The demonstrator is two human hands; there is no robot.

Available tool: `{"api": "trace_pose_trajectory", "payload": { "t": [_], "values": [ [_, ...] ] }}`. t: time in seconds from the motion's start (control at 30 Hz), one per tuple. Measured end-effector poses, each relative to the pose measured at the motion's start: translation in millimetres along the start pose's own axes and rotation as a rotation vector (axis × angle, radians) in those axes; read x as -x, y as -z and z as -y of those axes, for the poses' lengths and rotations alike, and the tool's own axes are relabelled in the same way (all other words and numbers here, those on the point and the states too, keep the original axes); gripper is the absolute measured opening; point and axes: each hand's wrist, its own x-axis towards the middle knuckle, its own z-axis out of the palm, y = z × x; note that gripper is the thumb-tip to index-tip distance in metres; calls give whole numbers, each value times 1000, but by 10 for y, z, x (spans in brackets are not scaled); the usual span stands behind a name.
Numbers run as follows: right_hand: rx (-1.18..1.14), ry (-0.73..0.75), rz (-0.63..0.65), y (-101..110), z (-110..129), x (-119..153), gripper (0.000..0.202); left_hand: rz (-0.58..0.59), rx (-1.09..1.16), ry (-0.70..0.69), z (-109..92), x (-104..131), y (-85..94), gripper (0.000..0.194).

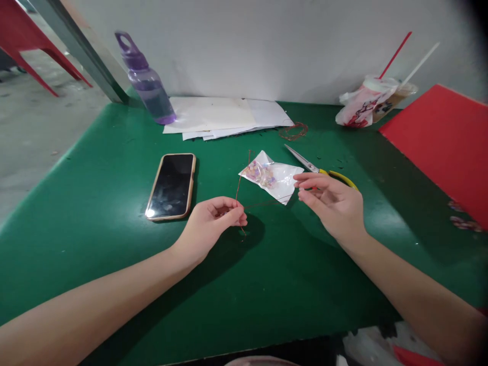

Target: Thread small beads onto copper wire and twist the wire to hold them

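My left hand (pixel 213 221) is closed, its thumb and fingers pinching a thin brown cord (pixel 238 188). One length of the cord stands up above the fingers and a short end hangs below them. Another thin strand runs right to my right hand (pixel 339 208), whose thumb and fingertips are closed on it. Between and beyond the hands lies a small clear-and-white packet (pixel 284 178) of pastel beads (pixel 263 173). Scissors (pixel 305 160) with yellow handles lie just behind my right hand, which partly covers them.
On the green table (pixel 125 284) are a phone (pixel 171 185), a purple water bottle (pixel 150 91), white papers (pixel 217 114) and a coil of brown cord (pixel 293 131). Bagged drink cups (pixel 371 101) with straws and a red board (pixel 442 147) occupy the right side. A wall rises behind.
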Motion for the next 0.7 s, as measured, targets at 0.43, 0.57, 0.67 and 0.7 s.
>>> {"api": "trace_pose_trajectory", "payload": {
  "t": [0.43, 0.57, 0.67, 0.7],
  "values": [
    [613, 753, 298, 23, -39, 37, 18, 22, -94, 6, 26, -37, -19, 12],
    [592, 737, 297, 49, -47, 54, 22, 27, -102, 20, 8, -33, -28, 13],
    [588, 733, 318, 72, -54, 71, 27, 51, -126, 43, -23, -19, -34, 14],
    [585, 727, 322, 78, -56, 77, 28, 57, -136, 45, -33, -15, -37, 14]
  ]
}}
